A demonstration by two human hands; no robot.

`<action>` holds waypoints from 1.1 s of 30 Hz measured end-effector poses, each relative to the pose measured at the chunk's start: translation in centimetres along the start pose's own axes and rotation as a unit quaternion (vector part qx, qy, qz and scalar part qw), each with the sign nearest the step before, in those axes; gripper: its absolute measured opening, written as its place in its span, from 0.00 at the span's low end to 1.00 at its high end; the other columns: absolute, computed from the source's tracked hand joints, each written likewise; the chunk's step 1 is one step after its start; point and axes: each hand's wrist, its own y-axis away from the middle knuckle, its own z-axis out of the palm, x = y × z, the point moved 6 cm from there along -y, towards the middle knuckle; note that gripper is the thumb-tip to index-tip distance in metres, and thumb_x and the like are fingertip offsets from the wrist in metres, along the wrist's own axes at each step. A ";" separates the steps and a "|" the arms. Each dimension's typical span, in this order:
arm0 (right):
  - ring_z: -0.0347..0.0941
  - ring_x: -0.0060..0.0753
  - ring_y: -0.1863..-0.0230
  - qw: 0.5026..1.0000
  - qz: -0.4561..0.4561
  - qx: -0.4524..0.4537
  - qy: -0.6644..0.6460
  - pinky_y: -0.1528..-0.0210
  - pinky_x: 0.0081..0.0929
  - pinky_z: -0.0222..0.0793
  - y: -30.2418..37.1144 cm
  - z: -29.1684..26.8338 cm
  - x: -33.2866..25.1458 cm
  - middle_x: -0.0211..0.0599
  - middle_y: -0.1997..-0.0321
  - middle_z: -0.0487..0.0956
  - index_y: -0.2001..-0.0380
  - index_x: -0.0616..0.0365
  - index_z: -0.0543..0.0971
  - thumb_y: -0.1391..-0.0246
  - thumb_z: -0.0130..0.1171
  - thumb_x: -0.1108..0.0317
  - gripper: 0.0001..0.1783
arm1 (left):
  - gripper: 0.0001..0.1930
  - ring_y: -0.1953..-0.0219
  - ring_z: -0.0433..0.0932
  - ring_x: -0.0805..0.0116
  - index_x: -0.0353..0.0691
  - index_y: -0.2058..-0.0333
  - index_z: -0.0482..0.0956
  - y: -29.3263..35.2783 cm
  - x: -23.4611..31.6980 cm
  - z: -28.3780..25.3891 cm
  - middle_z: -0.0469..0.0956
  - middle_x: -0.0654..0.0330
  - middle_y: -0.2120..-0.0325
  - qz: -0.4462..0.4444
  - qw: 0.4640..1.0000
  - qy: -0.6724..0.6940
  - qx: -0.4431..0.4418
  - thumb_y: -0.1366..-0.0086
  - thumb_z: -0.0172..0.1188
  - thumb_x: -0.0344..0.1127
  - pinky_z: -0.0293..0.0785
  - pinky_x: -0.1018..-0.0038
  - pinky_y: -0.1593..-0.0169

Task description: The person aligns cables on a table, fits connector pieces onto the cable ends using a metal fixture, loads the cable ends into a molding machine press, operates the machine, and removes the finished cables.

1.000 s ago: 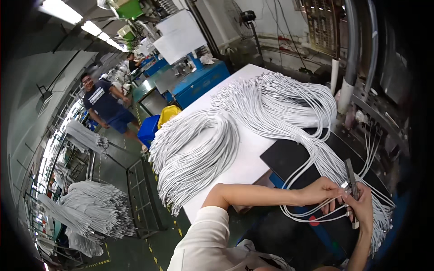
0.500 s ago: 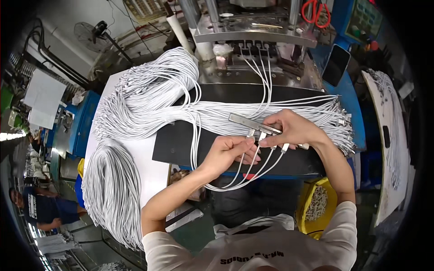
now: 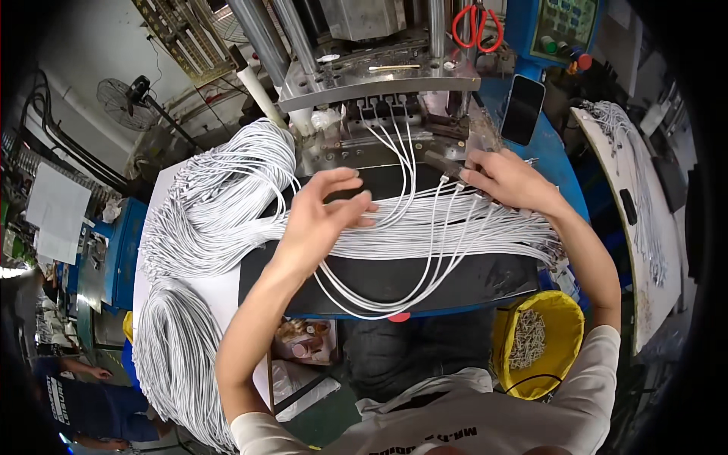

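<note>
My right hand [image 3: 509, 180] is closed on a narrow metal bar fixture [image 3: 444, 163], above the right part of a long white cable bundle [image 3: 432, 235]. White cable plugs [image 3: 459, 186] sit along the fixture, and their cords loop down toward me over the black mat [image 3: 371, 284]. My left hand [image 3: 318, 216] is raised over the bundle's left part with its fingers apart, holding nothing. In front of my hands, several dark-ended cables [image 3: 394, 140] run out of the metal press [image 3: 379, 87]. My right fingers hide part of the fixture.
A large heap of white cables [image 3: 227, 193] and a hanging coil [image 3: 178, 356] lie left. Beside the press are red-handled scissors [image 3: 478, 30] and a phone [image 3: 523, 110]. A yellow-lined bin [image 3: 565, 334] of small parts stands near my right elbow. Another person [image 3: 98, 398] is at lower left.
My left hand has let go of the cable plugs and moved left and up, opening. My right hand has carried the fixture forward, toward the press. The view has shifted too.
</note>
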 end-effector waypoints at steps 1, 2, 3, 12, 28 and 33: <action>0.78 0.44 0.79 0.985 -0.051 0.099 0.131 0.72 0.40 0.73 -0.7 -0.4 -0.1 0.39 0.83 0.78 0.59 0.66 0.79 0.40 0.67 0.63 0.16 | 0.22 0.53 0.85 0.53 0.18 0.43 0.69 -3.1 -1.3 0.6 0.77 0.42 0.47 -0.061 0.997 0.039 -0.004 0.32 0.62 0.23 0.86 0.68 0.52; 0.78 0.44 0.79 0.984 -0.052 0.103 0.136 0.72 0.40 0.73 -1.4 -0.4 -0.1 0.39 0.83 0.78 0.59 0.66 0.79 0.40 0.67 0.63 0.16 | 0.21 0.54 0.86 0.52 0.16 0.45 0.70 -5.9 -2.8 1.9 0.78 0.42 0.50 -0.119 0.989 0.079 -0.045 0.32 0.62 0.24 0.87 0.70 0.56; 0.79 0.48 0.76 0.985 -0.052 0.064 0.153 0.69 0.43 0.73 -2.3 0.2 -0.2 0.42 0.81 0.79 0.57 0.66 0.78 0.40 0.66 0.62 0.17 | 0.20 0.55 0.86 0.51 0.14 0.48 0.71 -8.1 -4.2 3.2 0.79 0.42 0.53 -0.176 0.974 0.118 -0.084 0.32 0.63 0.24 0.88 0.72 0.60; 0.79 0.64 0.56 0.952 -0.082 0.284 0.078 0.56 0.53 0.74 -12.4 -0.1 2.1 0.62 0.59 0.82 0.53 0.67 0.79 0.38 0.56 0.62 0.19 | 0.14 0.79 0.73 0.81 0.25 0.54 0.79 -11.5 -9.1 1.6 0.82 0.56 0.64 -0.200 0.954 0.208 -0.081 0.28 0.62 0.34 0.63 0.87 0.84; 0.80 0.39 0.57 0.751 0.168 0.282 -0.573 0.55 0.35 0.74 -21.0 3.6 6.2 0.40 0.59 0.84 0.49 0.57 0.81 0.33 0.58 0.58 0.17 | 0.15 0.84 0.76 0.80 0.34 0.58 0.78 -6.5 -4.0 0.3 0.83 0.58 0.71 -0.041 0.987 0.150 -0.039 0.26 0.60 0.44 0.67 0.84 0.84; 0.80 0.38 0.64 0.905 0.103 0.255 -0.325 0.64 0.36 0.72 -13.4 3.4 2.4 0.41 0.64 0.84 0.54 0.58 0.82 0.39 0.66 0.52 0.21 | 0.12 0.91 0.72 0.75 0.33 0.61 0.77 3.0 1.7 0.3 0.83 0.57 0.74 -0.125 0.983 -0.006 -0.134 0.25 0.59 0.39 0.64 0.80 0.89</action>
